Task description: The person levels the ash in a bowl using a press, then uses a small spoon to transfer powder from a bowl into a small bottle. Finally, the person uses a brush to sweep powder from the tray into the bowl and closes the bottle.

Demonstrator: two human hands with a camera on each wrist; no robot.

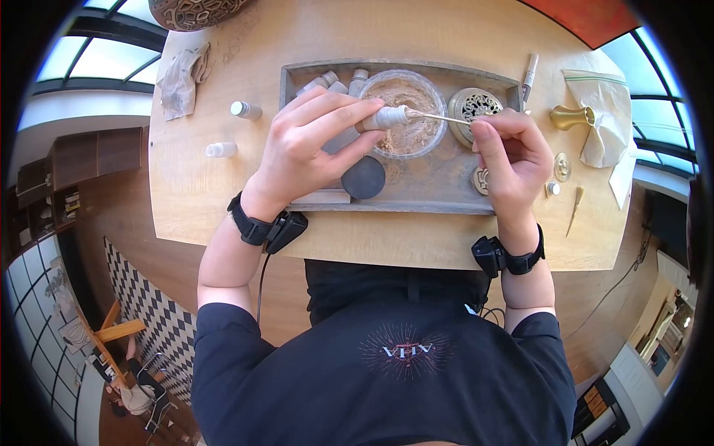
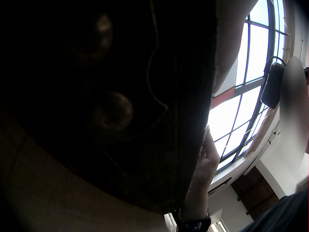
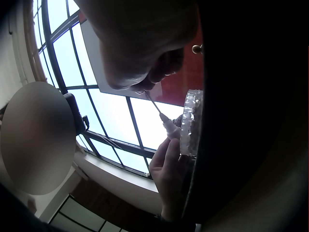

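My left hand grips a small white bottle, tipped on its side with its mouth facing right. Between thumb and fingertips, my right hand pinches a thin stick-like tool; its far end is at the bottle's mouth, with tan powder around it. Below both is a clear plastic tub of tan powder. In the right wrist view, the tool slants down to the bottle beside the tub. The left wrist view is mostly dark.
The tub stands in a grey wooden tray with more small bottles, a dark round disc and a pierced brass lid. Two bottles stand or lie left. Rightward are a brass vase, a pen and a plastic bag.
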